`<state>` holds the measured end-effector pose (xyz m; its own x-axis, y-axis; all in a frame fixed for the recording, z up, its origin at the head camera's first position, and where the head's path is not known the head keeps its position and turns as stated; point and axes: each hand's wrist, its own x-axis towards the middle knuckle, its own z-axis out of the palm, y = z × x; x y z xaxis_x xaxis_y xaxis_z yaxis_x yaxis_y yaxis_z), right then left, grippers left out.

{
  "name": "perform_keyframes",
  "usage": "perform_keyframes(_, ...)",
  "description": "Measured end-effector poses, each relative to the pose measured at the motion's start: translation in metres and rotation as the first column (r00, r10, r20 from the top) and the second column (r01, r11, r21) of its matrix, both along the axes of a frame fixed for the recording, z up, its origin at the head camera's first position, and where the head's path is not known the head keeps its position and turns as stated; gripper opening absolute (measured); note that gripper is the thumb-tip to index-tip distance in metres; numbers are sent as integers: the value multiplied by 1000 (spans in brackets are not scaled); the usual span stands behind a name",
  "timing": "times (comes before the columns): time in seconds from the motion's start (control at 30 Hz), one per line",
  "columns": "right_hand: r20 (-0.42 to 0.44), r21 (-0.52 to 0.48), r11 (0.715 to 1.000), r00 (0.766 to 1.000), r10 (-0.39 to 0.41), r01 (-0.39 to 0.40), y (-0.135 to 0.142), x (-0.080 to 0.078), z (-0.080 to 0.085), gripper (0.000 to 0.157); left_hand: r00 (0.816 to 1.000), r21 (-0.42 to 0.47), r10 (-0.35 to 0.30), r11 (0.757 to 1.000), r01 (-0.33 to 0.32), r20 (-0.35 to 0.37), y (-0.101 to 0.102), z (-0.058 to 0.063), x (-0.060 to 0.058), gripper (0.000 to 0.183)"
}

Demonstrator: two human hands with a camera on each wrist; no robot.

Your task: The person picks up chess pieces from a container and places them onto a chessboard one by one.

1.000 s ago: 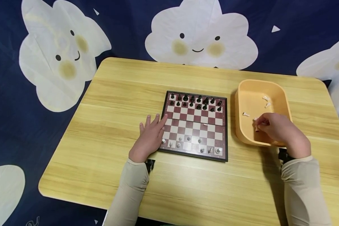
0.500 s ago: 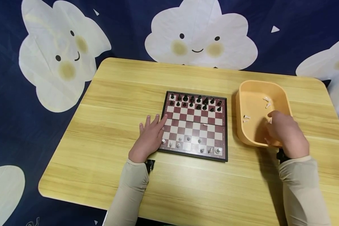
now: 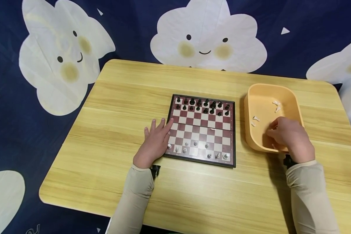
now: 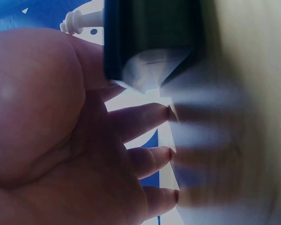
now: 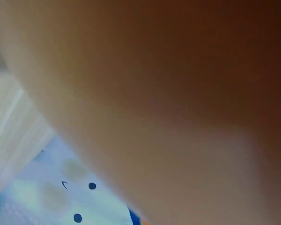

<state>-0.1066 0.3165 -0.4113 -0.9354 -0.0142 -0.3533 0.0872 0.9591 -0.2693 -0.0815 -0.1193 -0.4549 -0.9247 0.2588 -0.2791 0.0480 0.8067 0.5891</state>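
Observation:
My left hand (image 3: pixel 153 143) rests at the left side of a folding chessboard (image 3: pixel 200 121), fingers spread and the index fingertip on its edge. The left wrist view shows the straight fingers (image 4: pixel 140 119), the board's dark side and a white chess piece (image 4: pixel 82 21). Black chess pieces (image 3: pixel 206 103) fill two far rows; several white pieces (image 3: pixel 195 143) stand near the front, and one white piece (image 3: pixel 212 129) lies near the fold. My right hand (image 3: pixel 291 136) reaches into an orange bin (image 3: pixel 247 130) with fingers bent; I cannot tell whether they pinch a piece.
Loose white chess pieces (image 3: pixel 255 119) lie in the bin, with more white pieces (image 3: pixel 277 105) toward its back. The bin stands right of the board on a wooden table (image 3: pixel 114 107). A blue cloth with clouds (image 3: pixel 128 29) hangs behind the table.
My right hand moved right and back left within the bin, and the loose pieces on its left side shifted. My left hand and the board stayed still.

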Motion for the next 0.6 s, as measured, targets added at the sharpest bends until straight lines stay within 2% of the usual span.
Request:
perform_keyframes(0.13,-116,-69,997,993,23,-32,-3,-3,-5,34,1000,1,1,1000,-1,2,0,1,0,55)
perform_keyframes(0.3,-287,-214,968,956,66,-131,-8,-3,-5,36,1000,7,2,1000,-2,8,1,0,0,54)
perform_keyframes(0.47,-397,-335,927,917,25,-170,-15,-1,-2,48,1000,1,-3,1000,3,1,0,0,0,55)
perform_keyframes(0.6,-450,-390,902,893,-13,-184,-22,1,1,50,1000,0,-6,1000,6,-5,-1,0,1,55)
